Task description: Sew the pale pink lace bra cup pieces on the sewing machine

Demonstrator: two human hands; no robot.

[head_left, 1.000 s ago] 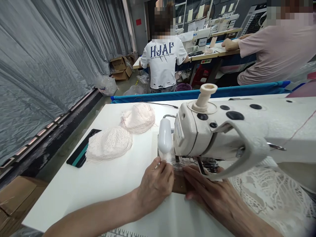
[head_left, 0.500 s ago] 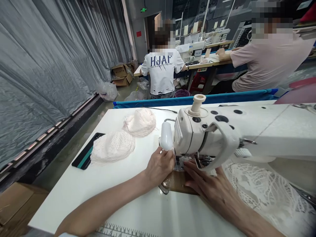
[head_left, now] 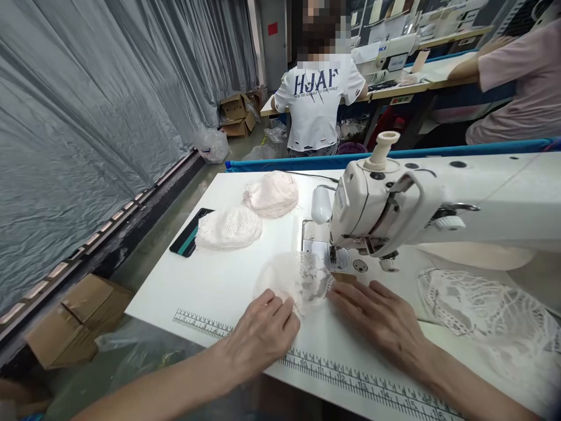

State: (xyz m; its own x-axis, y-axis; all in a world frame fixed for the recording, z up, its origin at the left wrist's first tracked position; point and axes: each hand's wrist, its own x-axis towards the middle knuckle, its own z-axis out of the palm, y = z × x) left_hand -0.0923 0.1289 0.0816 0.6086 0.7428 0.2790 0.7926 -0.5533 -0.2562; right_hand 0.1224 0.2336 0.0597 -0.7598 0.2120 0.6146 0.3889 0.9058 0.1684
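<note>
A sheer white lace piece point(head_left: 307, 280) lies on the white table just in front of the sewing machine's point(head_left: 385, 204) needle area. My left hand point(head_left: 265, 327) has its fingers curled down on the near edge of this lace piece, pinching it. Flat and stretched out, the fingers of my right hand point(head_left: 379, 318) rest on the table, their tips touching the lace's right edge. The metal needle plate point(head_left: 326, 254) is partly covered by the lace. Beyond it hangs a white lamp-like fitting point(head_left: 321, 204) beside the machine head.
Two stacks of lace cups, a white one point(head_left: 228, 228) and a pinkish one point(head_left: 272, 193), sit at the left. The white stack overlaps a dark phone-like slab point(head_left: 189, 237). More lace point(head_left: 486, 304) lies right of my arm. A printed ruler point(head_left: 342, 374) runs along the near edge. Two people sit ahead.
Both hands have come back from beneath the machine head towards the table's near edge. The lace piece now shows between them. My view has tilted down and turned left.
</note>
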